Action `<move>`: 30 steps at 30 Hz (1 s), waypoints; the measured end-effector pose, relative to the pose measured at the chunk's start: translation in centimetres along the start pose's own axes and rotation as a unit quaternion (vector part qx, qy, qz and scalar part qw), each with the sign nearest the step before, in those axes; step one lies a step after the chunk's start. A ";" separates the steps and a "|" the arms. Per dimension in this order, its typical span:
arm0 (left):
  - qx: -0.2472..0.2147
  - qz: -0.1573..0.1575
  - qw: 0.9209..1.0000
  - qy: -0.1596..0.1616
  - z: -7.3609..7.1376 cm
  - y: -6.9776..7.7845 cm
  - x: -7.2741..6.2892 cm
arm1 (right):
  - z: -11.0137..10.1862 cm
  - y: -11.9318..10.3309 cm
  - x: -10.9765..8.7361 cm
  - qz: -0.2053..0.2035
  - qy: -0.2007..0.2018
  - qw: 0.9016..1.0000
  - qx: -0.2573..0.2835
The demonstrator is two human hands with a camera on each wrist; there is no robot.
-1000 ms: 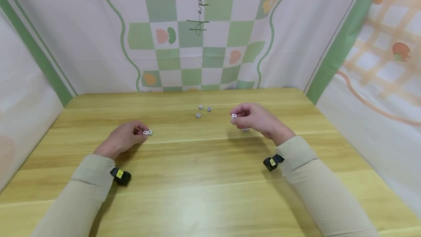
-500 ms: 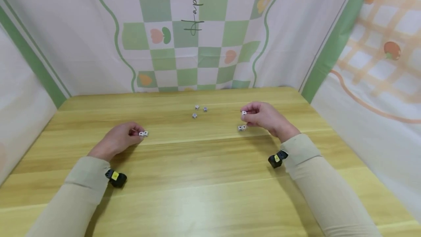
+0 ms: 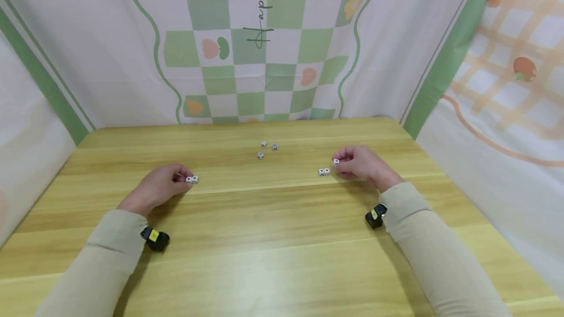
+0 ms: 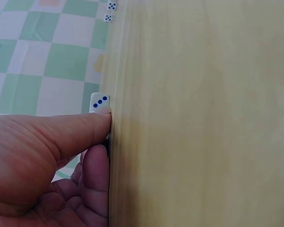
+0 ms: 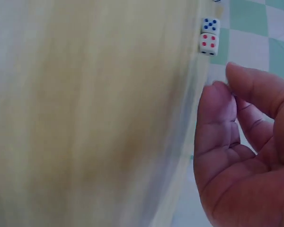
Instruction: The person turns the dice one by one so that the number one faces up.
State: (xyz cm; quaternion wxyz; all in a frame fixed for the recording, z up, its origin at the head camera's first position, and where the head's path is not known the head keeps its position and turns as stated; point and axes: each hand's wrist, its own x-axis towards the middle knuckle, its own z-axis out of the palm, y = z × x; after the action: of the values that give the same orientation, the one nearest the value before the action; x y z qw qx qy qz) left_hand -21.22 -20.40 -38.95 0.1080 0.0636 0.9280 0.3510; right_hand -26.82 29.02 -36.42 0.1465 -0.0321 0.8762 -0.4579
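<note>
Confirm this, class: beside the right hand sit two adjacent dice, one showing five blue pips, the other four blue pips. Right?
Not quite: of the pair, the die nearer the right hand has four red pips, not blue, as the right wrist view shows.

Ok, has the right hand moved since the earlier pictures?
Yes: in the head view, the right hand has shifted rightward against the dice pair.

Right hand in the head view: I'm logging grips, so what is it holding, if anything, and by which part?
The right hand pinches a white die, apparently by its sides, its top showing. Exactly which faces are gripped cannot be told.
</note>
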 end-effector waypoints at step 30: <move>0.011 -0.002 1.000 -0.003 -0.1 -0.1 -0.1 | 0.5 0.1 0.2 0.011 -0.048 0.995 -0.090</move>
State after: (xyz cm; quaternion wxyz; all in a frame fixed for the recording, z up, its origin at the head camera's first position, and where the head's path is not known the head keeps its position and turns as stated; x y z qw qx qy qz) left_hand -21.18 -20.52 -38.94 0.1110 0.0644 0.9315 0.3403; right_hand -26.91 28.67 -36.80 0.1901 -0.0571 0.9062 -0.3733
